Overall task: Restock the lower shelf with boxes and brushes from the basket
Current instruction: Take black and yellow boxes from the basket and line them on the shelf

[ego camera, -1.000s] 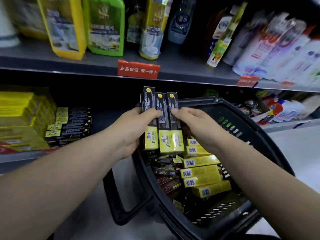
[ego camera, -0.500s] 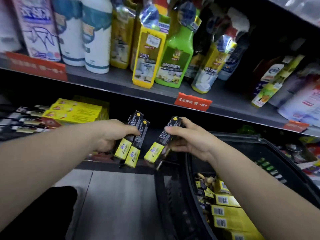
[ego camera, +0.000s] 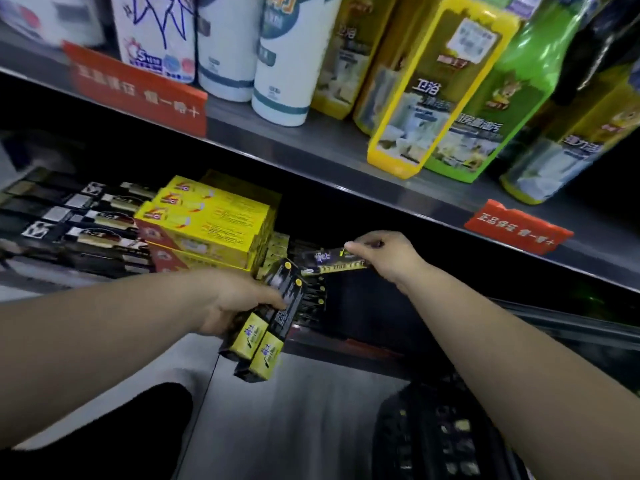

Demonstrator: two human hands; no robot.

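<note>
Upper shelf [ego camera: 311, 147] is packed with cleaning stuff: a few white bottles [ego camera: 287, 64] on the left, then a yellow bottle [ego camera: 426, 98] with a green bottle [ego camera: 502, 98] right beside it. Two red tags hang on its front edge, one at the left [ego camera: 138, 88] and one at the right [ego camera: 516, 225]. Grey floor [ego camera: 294, 410] down below.

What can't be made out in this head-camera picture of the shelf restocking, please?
- Head view, basket: mostly hidden by the right forearm and cut by the bottom edge; contents unseen.
- Single box pinched by the right hand: motion-blurred, print unreadable.
- Left hand: fingers hidden behind the two boxes it grips.
- Lower shelf behind the right hand: lost in shadow.
- Bottles above: tops cut by the top edge.
</note>
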